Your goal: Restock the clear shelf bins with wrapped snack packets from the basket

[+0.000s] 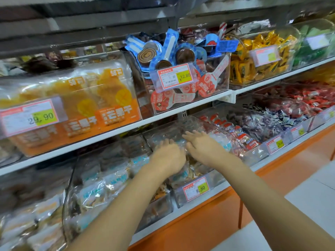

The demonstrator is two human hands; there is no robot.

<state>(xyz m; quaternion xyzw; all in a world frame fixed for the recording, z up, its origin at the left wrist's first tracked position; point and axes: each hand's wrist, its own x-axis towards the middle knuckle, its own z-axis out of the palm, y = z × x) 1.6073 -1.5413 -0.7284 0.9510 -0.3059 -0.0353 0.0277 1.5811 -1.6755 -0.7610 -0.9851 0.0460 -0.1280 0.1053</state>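
Left of the clear bin tagged 8.80, just beside it: a neighbouring bin packed with blue-printed wrappers. Inside the clear bin, on the heap of wrapped snack packets: left grip, back upward, fingers bent down into the wrappers, fingertips hidden; pinching or merely pressing, impossible to tell. Just beside it, toward the bin's right side: right grip, fingers straight and slightly spread, laid flat on the packets, curled round nothing. Right of the clear bin, one compartment over: red-and-white packets.
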